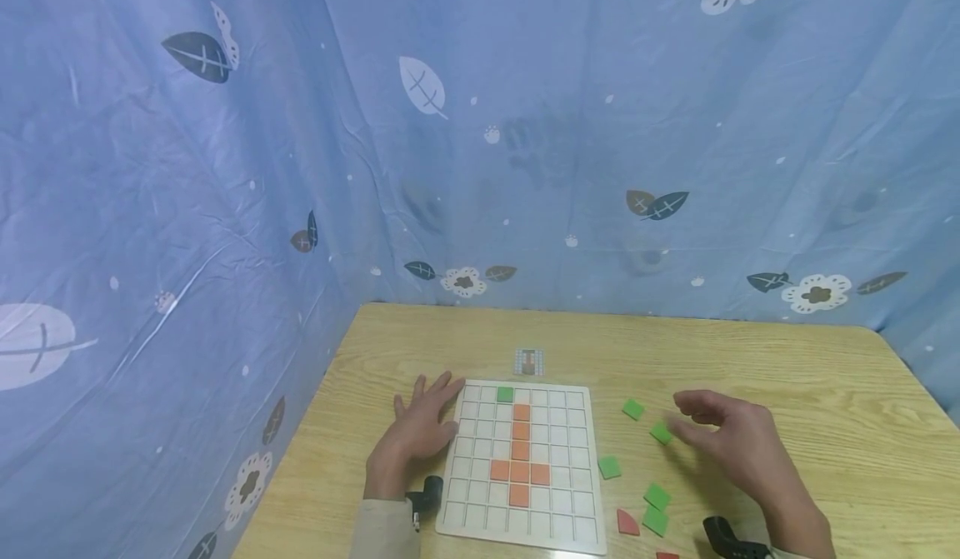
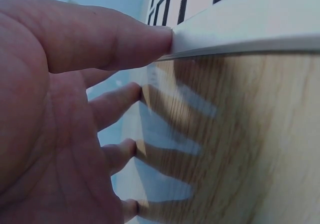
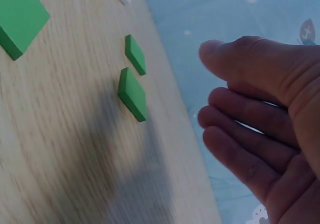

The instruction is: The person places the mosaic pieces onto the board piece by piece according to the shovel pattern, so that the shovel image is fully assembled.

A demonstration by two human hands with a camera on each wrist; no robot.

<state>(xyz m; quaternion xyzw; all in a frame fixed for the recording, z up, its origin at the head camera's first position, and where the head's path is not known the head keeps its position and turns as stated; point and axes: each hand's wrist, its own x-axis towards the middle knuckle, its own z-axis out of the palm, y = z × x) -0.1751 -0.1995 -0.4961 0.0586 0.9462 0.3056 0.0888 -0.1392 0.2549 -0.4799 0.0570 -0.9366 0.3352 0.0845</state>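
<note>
A white gridded board [image 1: 573, 509] lies on the table, with orange square tiles [image 1: 520, 451] in a cross pattern and one green tile [image 1: 505, 394] in the top row. At the board's left edge is my left hand [image 1: 420, 430]; in the left wrist view its thumb [image 2: 115, 39] touches the board's side and the other fingertips rest on the table, fingers spread. My right hand [image 1: 727, 434] hovers above the table at the right, fingers loosely bent and holding nothing. Nearest to it lies a green square tile [image 1: 662, 433]. In the right wrist view that hand [image 3: 260, 119] is apart from the tiles.
More green tiles [image 1: 633, 409] are scattered right of the board, two of them [image 1: 656, 496] touching near the front. A red quarter-round piece [image 1: 627, 522] lies near the board's lower right. Behind the board is a small printed grid card [image 1: 528, 361]. A blue patterned curtain [image 1: 525, 167] surrounds the table.
</note>
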